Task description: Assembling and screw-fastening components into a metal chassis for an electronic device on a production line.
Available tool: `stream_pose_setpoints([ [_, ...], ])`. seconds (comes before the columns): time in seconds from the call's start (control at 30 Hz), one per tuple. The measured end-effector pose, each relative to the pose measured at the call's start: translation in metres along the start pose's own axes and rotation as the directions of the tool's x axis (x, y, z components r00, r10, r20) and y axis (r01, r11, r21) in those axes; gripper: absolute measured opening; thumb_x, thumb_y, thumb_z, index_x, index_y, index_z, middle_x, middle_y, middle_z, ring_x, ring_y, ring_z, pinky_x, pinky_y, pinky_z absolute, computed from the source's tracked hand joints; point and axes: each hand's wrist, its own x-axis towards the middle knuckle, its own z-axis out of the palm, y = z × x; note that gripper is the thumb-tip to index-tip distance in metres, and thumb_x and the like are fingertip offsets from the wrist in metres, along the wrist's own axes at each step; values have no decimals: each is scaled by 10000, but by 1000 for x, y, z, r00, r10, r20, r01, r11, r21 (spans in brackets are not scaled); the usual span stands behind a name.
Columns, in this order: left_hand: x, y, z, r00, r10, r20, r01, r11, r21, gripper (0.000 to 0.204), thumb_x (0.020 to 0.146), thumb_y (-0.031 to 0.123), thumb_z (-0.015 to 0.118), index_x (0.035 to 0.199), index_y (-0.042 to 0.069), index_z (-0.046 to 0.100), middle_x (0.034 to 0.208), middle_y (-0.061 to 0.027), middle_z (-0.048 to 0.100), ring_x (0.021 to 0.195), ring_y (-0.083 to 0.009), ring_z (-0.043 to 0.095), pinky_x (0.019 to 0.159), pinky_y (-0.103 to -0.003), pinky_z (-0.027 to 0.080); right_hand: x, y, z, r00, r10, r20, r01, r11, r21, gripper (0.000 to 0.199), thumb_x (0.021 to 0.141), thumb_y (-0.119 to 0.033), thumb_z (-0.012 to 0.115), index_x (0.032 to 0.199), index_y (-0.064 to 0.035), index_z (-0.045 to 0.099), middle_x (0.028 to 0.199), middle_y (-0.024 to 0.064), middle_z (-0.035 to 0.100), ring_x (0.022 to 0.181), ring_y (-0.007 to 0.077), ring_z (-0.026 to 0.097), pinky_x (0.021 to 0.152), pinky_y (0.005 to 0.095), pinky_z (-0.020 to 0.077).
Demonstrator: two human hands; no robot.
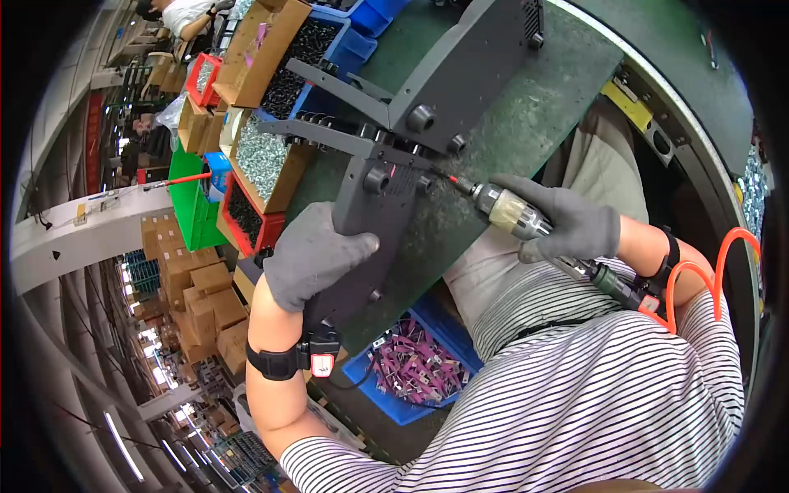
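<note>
My left hand (pixel 316 255), in a grey glove, grips a dark grey housing (pixel 386 214) with its thumb laid across the face. Round black feet (pixel 376 180) stick out from that housing. In my right hand (pixel 575 223), also gloved, is an air screwdriver (pixel 514 212), fingers wrapped around its body. Its thin bit points left at the housing's upper edge; whether the tip touches cannot be made out. A second, similar dark grey housing (pixel 468 74) stands just beyond the first, with black arms reaching left.
Blue bins (pixel 362 49) and open cardboard boxes (pixel 279 177) of small metal and black parts line the left side. A blue bin (pixel 403 415) of purple-and-metal pieces sits below the green worktop (pixel 526 123). An orange coiled hose (pixel 699 267) trails off my right forearm. Another person (pixel 185 16) is at far left.
</note>
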Motion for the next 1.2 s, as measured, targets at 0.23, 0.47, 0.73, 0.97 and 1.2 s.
stream_pose_setpoints([
  [0.23, 7, -9, -1, 996, 86, -16, -84, 991, 101, 388, 733, 233, 692, 1032, -13, 678, 876, -151, 702, 810, -256, 675, 762, -365, 520, 4, -19, 0, 999, 49, -8, -49, 999, -23, 910, 746, -212, 778, 1492, -11, 297, 981, 134, 639, 903, 220, 640, 832, 340, 500],
  [0.47, -10, -11, -7, 979, 200, -45, -199, 980, 28, 549, 847, 438, 672, 1146, -22, 644, 969, -154, 695, 917, -242, 668, 852, -344, 498, -5, -17, -4, 999, 32, 15, -31, 998, -55, 966, 733, -219, 822, 1504, -9, 281, 1161, 151, 628, 1041, 226, 622, 926, 338, 485],
  [0.73, -13, -177, -101, 823, -203, -531, -202, 769, -607, 573, 1001, 551, 452, 1170, 45, 662, 607, 106, 292, 513, -7, 261, 451, -194, 247, -23, -32, -32, 954, 276, 119, -291, 948, 132, 1044, 664, -150, 887, 1511, -16, 292, 1282, 91, 560, 1102, 170, 552, 975, 327, 449],
  [0.97, 55, -303, -98, 742, -241, -625, -422, 557, -715, 707, 997, 609, 355, 1436, 60, 427, 1138, -76, 600, 979, -166, 571, 842, -324, 471, -22, -37, -27, 942, 329, 69, -336, 925, 177, 1143, 556, -276, 938, 1480, 17, 334, 1321, 116, 542, 1247, 228, 489, 1076, 354, 355],
  [1.2, 98, -316, -43, 556, 93, -826, 240, 934, 266, 483, 1018, 397, 404, 1374, 105, 549, 1333, -209, 582, 1272, -292, 540, 1085, -385, 393, -63, -76, -53, 872, 485, -72, -447, 847, 287, 1144, 533, -325, 946, 1454, 43, 375, 1276, 93, 561, 1150, 172, 528, 1019, 312, 400],
])
